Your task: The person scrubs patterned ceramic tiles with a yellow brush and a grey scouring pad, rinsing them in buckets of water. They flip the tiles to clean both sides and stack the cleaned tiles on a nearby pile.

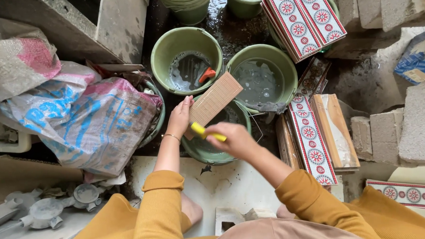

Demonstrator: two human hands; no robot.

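A: In the head view, what does the left hand [179, 117] have?

B: A long ribbed tile [213, 101], back side up. The fingers are clamped on its lower end, fingertips up along the left edge. The tile slants up to the right, over the near bucket [198, 150].

A: And the right hand [236, 139]?

B: Fingers closed round a yellow tool [204, 132]. I can't tell whether it is a brush or a scraper. Its tip touches the tile's lower end, just beside the left hand.

A: What sits beyond that bucket?

B: Two more green buckets side by side. The left bucket [163, 51] holds shallow grey water and a small orange thing [207, 75]. The right bucket [286, 63] holds cloudy water, with a grey rag [267, 106] over its near rim.

A: And to the right?

B: Patterned tiles [310, 140] in red and white stand stacked on edge just beside the near bucket. A second stack [303, 17] lies across another bucket at the top. One loose tile [408, 194] lies at the far right, near grey blocks [413, 125].

A: To the left?

B: Crumpled sacks [86, 122], printed blue and pink, touching the buckets. Grey pipe fittings [47, 210] lie at the lower left.

A: The person?

B: Mustard sleeves, squatting, with a bare foot [192, 210] on the pale floor.
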